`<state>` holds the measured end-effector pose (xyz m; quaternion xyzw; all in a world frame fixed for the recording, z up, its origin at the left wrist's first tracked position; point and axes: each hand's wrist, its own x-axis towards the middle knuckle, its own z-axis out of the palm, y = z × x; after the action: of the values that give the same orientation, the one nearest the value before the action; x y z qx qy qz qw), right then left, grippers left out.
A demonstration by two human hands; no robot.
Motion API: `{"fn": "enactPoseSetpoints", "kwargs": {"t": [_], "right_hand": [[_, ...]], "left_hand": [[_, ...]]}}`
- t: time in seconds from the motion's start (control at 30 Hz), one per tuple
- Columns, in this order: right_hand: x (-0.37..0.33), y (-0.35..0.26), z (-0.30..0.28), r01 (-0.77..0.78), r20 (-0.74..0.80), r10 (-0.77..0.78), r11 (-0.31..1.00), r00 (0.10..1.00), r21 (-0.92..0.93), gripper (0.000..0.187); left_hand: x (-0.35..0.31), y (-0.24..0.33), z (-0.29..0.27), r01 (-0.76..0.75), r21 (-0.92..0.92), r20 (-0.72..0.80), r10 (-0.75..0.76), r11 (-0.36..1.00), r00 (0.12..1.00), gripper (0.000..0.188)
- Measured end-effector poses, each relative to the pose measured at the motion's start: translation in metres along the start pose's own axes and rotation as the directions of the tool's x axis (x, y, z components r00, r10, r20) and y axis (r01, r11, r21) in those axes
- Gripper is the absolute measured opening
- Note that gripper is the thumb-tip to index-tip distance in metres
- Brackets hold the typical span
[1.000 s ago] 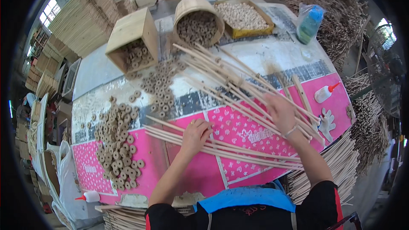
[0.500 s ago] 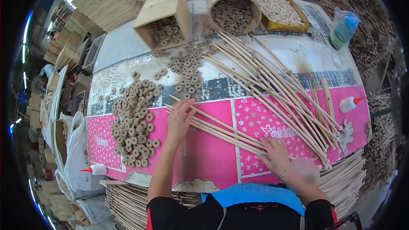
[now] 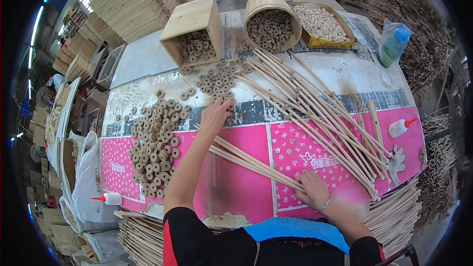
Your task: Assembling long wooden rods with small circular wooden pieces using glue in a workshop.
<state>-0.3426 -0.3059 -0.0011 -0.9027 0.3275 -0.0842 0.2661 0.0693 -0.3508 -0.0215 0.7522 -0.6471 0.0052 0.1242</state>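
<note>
— So, nearest first: what is the right hand (image 3: 311, 190) doing?

— It lies flat on the near ends of a small bundle of thin sticks (image 3: 251, 162), pinning them to the bench (image 3: 246, 192). The grip is pressing down rather than wrapped round; whether the fingers curl under any stick I cannot tell.

— And how would those sticks handle?

— Light, I'd judge, stiff along their length but easy to snap if bent, and smooth enough to roll apart. Holding near the ends, as that hand does, keeps them from fanning; lifting one alone is better done nearer its middle.

— Further out?

— The left hand (image 3: 215, 116) reaches forward, fingertips down on the bench at the edge of the scattered wooden rings (image 3: 217, 80). Its grip looks half-closed, perhaps pinching a ring, but the fingers hide it, so I can't say.

— The rings themselves?

— Small, light, rigid discs with a hole; best pinched across the rim. A larger heap of rings (image 3: 155, 143) sits to the left of that hand, and the big fan of long sticks (image 3: 320, 113) lies to its right.

— Beyond the hands?

— A square wooden box (image 3: 193, 32) and a round tub (image 3: 268, 24) hold more rings, beside a yellow tray (image 3: 322, 22) of pale beads.
</note>
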Motion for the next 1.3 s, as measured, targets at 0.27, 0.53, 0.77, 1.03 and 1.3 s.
{"fn": "enactPoseSetpoints", "kwargs": {"t": [0.27, 0.53, 0.77, 1.03, 1.3], "right_hand": [[-0.006, 0.0, 0.002, -0.003, 0.033, 0.002, 0.999, 0.999, 0.033, 0.028], [-0.016, 0.011, -0.031, -0.329, 0.188, 0.276, 0.865, 0.943, 0.38, 0.021], [-0.021, 0.037, -0.041, -0.357, 0.197, 0.331, 0.545, 0.923, 0.759, 0.013], [-0.02, 0.037, -0.047, -0.469, 0.367, 0.317, 0.361, 0.875, 0.806, 0.017], [-0.021, 0.038, -0.052, -0.559, 0.499, 0.267, 0.244, 0.824, 0.792, 0.022]], "left_hand": [[0.004, -0.002, 0.016, -0.055, -0.002, -0.093, 0.055, 0.998, 0.994, 0.027], [0.017, -0.019, -0.078, 0.069, -0.928, -0.068, -0.347, 0.367, 0.936, 0.025], [-0.008, -0.052, -0.042, 0.185, -0.965, 0.253, -0.466, -0.188, 0.848, 0.023], [0.004, -0.032, 0.0, 0.297, -0.795, 0.475, -0.239, -0.529, 0.847, 0.023], [0.011, -0.004, -0.015, 0.304, -0.894, 0.394, -0.25, -0.33, 0.885, 0.021]]}}
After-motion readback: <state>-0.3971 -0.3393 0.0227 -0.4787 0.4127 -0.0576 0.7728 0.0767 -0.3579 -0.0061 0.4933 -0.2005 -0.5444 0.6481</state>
